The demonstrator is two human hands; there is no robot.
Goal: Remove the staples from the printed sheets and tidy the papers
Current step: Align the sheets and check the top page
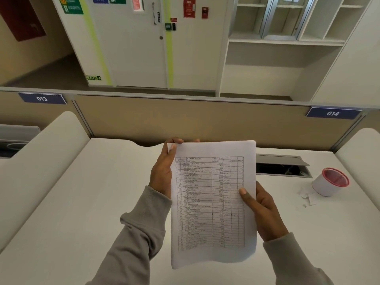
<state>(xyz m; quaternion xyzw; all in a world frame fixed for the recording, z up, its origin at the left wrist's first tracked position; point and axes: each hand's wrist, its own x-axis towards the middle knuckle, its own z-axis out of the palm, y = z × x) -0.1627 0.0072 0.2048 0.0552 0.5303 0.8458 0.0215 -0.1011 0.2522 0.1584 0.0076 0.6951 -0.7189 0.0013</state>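
The left hand (161, 171) grips the top-left corner of the sheets (211, 202), thumb on the front and fingertips curled over the top edge. That corner is covered, so I cannot tell whether a staple sits there. The sheets are held upright in the air above the desk (82, 202), printed table facing the camera. Several edges show at the top right, roughly squared. The bottom hangs free and curls a little.

The right hand (263, 210) pinches the right edge lower down, thumb on the front and fingers behind. No staple remover shows in either of the 2 hands.

Further right, torn scraps (307, 197) lie beside a tipped cup (329, 182) with a red rim. They suggest that some stapled corners are already dealt with.

The job looks part done. This stack probably needs its corner checked, then squaring and laying down, and the scraps need clearing.
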